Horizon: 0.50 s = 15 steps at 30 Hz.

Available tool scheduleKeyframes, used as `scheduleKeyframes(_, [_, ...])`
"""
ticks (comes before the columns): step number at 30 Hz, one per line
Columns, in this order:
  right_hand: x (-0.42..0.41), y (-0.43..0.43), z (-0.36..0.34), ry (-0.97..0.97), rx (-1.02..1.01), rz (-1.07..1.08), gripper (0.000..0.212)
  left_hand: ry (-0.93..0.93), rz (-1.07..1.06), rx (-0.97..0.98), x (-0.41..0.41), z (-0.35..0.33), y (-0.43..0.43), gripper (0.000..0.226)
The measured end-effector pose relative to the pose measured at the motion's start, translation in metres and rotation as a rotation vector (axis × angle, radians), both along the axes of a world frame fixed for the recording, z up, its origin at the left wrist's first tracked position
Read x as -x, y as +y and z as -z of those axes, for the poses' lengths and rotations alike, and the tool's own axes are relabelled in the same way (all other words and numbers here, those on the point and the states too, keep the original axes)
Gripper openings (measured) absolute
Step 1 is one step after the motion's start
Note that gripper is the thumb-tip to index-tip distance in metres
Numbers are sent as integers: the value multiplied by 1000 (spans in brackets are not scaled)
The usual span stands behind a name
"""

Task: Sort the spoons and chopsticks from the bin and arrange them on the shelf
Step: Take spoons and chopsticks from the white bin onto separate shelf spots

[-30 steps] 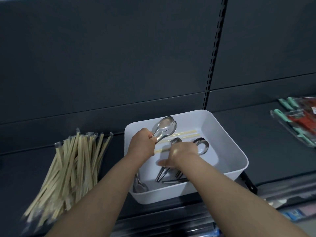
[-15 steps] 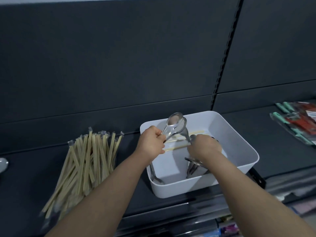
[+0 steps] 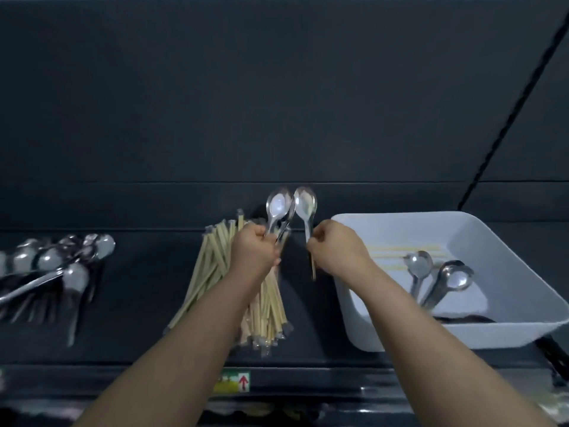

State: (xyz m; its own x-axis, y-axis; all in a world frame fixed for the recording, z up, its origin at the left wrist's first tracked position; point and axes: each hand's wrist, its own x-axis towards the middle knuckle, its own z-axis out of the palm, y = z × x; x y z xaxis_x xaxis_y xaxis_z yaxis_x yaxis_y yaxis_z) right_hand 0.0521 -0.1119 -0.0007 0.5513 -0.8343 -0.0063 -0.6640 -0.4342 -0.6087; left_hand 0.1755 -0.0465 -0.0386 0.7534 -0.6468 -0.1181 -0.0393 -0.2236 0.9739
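The left hand (image 3: 255, 251) is closed in a fist round the handles of a small bunch of spoons (image 3: 278, 206), bowls up at twelve o'clock from the knuckles. The right hand (image 3: 335, 251) pinches the handle of a single spoon (image 3: 305, 202), its bowl just beside the bunch, at three o'clock from it. A thin chopstick (image 3: 313, 268) hangs from the same fingers toward six o'clock.

Both hands hover over the dark shelf (image 3: 138, 303). Under the left forearm lies the chopstick pile (image 3: 215, 272), fanned out; the arm hides its middle. At nine o'clock from the hands, well apart, sits the spoon pile (image 3: 61, 260), blurred. At three o'clock stands the white bin (image 3: 400, 216), tilted, with the right forearm crossing its near-left corner. Inside are a few bin spoons (image 3: 418, 264) and pale chopsticks on the floor.

A label (image 3: 235, 380) with a red arrow marks the shelf's front edge at six o'clock. A slotted upright (image 3: 508, 118) runs up the back panel at two o'clock.
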Motion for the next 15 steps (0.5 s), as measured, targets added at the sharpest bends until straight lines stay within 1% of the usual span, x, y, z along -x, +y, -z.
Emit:
scheduleKeyframes(2, [-27, 7, 5, 109, 21, -139, 15, -27, -72, -68, -21, 6, 24, 14])
scheduleKeyframes(4, [-53, 14, 12, 204, 17, -256, 18, -122, -164, -179, -42, 11, 52, 5])
scheduleKeyframes(6, [-77, 25, 21, 256, 0, -347, 19, -156, -270, -248, -64, 18, 81, 1])
scheduleKeyframes(9, [-109, 47, 32, 199, -25, -454, 25, -94, -443, -240, -92, 23, 121, 12])
scheduleKeyframes(10, [-120, 55, 35, 179, -24, -481, 23, -81, -491, -240, -101, 23, 134, 14])
scheduleKeyframes(13, [-154, 82, 38, 161, -14, -534, 15, -66, -572, -248, -128, 24, 169, 6])
scheduleKeyframes(15, [-179, 99, 41, 151, 4, -557, 14, -79, -594, -262, -152, 30, 190, 9])
